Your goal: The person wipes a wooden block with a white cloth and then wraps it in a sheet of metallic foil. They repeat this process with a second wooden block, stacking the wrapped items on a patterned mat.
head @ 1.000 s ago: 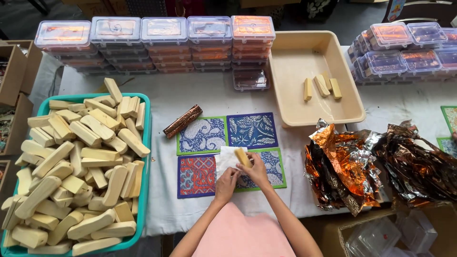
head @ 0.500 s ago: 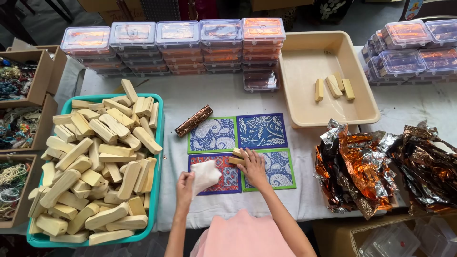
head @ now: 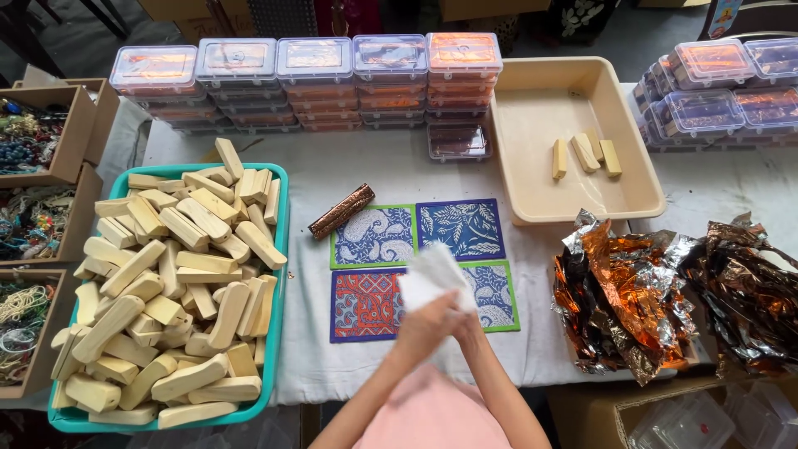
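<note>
My two hands meet over the near edge of four patterned mats (head: pixel 374 237). A white cloth (head: pixel 428 274) is gripped in my left hand (head: pixel 422 328) and sticks up above the fingers. Closed against the same cloth from the right is my right hand (head: pixel 470 327). The small wooden block it held earlier is hidden, and I cannot tell whether it is inside the cloth. A brown foil-wrapped stick (head: pixel 341 212) lies just beyond the mats on the left.
A teal basket (head: pixel 281 208) heaped with pale wooden blocks (head: pixel 166 291) fills the left. A beige tray (head: pixel 582 208) holds three blocks (head: pixel 586 154). Crumpled copper foil sheets (head: pixel 632 299) lie at the right. Stacked clear plastic boxes (head: pixel 316 79) line the back. Cardboard boxes of beads (head: pixel 37 141) stand at the far left.
My left hand has brought the white cloth from the red mat over to my right hand. Both hands are now pressed together, and the wooden block is out of sight.
</note>
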